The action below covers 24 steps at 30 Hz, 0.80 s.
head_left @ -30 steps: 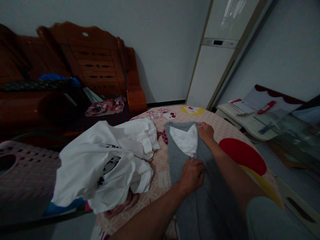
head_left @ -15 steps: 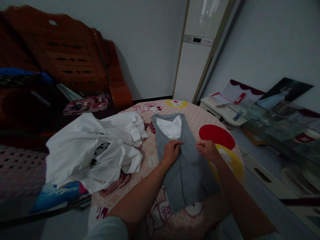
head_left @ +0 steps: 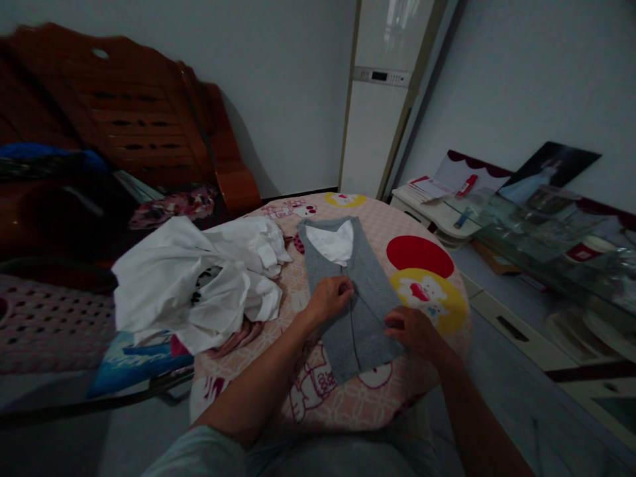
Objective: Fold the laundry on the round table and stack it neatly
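A grey knit cardigan [head_left: 370, 305] lies folded into a narrow shape, its V-neck at the far end and ribbed hem towards me. White fabric [head_left: 332, 244] shows inside the neck opening. My left hand [head_left: 330, 296] rests on the front of the cardigan, fingers curled closed at the front edge below the neck. At the right side near the hem, my right hand [head_left: 417, 331] has its fingers bent together on the cardigan's edge. Its fingertips are partly hidden. Left of the cardigan, a crumpled white garment [head_left: 199, 285] with a dark print lies in a heap.
A patterned pink cloth [head_left: 308, 311] covers the round table. Behind on the left stands a wooden bench [head_left: 144, 112] with clothes on it. To the right is a glass-topped cabinet [head_left: 527, 238] holding cups and papers. A tall white air conditioner [head_left: 372, 126] stands in the corner.
Both hands have moved down the cardigan towards the hem, the right one further, from beside the upper front to the lower right edge. The view has shifted slightly.
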Tool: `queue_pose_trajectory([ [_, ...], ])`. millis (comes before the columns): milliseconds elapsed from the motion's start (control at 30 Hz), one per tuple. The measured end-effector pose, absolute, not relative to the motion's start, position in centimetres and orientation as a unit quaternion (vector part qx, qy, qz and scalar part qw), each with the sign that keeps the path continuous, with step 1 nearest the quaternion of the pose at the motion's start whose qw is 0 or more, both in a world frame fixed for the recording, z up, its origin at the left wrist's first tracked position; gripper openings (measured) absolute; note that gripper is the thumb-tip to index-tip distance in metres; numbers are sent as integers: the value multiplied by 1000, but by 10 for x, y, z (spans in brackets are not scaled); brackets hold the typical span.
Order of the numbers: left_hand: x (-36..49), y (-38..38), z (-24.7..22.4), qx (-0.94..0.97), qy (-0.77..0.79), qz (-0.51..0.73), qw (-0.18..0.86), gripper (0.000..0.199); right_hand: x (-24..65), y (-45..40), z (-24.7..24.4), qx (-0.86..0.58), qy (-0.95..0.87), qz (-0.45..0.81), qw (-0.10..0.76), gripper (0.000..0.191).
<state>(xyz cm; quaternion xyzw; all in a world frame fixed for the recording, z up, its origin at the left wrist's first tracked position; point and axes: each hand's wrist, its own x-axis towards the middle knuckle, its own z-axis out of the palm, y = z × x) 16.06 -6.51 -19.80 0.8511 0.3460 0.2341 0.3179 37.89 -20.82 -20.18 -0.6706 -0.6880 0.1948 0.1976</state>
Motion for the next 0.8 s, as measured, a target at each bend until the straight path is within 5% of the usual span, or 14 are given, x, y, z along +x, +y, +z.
queue_pose_trajectory([
  [67, 153, -87, -189, 891, 303, 140, 307, 14, 382, -219, -207, -646, -722, 163, 185, 31],
  [167, 145, -128, -182, 938, 253, 43, 232, 38, 385, -232, -214, -606, -764, 137, 173, 49],
  [333, 142, -175, -190, 966, 223, 12, 130, 68, 372, -243, -217, -600, -779, 113, 140, 58],
  [567, 148, -188, -213, 964, 253, 45, 74, 46, 358, -234, -223, -614, -777, 32, 132, 53],
  [800, 144, -186, -220, 940, 314, 65, 116, 48, 374, -230, -247, -628, -747, -13, 217, 67],
])
